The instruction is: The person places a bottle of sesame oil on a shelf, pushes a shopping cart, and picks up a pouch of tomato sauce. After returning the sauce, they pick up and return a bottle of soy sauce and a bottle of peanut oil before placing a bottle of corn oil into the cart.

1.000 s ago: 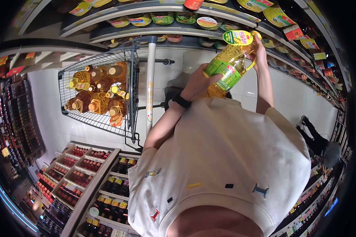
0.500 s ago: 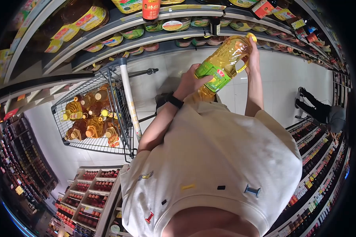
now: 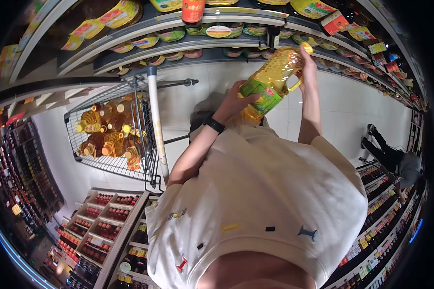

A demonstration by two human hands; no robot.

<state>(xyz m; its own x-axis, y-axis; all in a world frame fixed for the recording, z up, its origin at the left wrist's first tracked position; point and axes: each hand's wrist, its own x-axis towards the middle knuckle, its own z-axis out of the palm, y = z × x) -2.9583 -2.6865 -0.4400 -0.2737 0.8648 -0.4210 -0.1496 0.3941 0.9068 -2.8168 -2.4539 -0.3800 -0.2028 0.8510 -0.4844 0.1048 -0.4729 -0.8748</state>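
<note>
A large clear bottle of yellow cooking oil [image 3: 280, 67] with a green label and a yellow cap is held tilted in front of my chest, its cap up and to the right. My left hand [image 3: 232, 102], with a dark watch on the wrist, grips the bottle's lower part at the label. My right hand [image 3: 308, 72] is closed around the top near the cap and handle; some of its fingers are hidden behind the bottle. To the left stands a metal shopping cart [image 3: 152, 96] holding several oil bottles [image 3: 113, 143] lying inside.
Shelves [image 3: 178, 50] full of large oil bottles run ahead of me. A red-labelled bottle [image 3: 193, 12] stands at the shelf front. Racks of bottles [image 3: 106, 226] are behind me to the left. Another person [image 3: 395, 156] in dark trousers is at the right-hand shelves.
The view has shifted slightly, and the shelves and cart sit a little differently in it. Both hands keep hold of the oil bottle, its label turned slightly.
</note>
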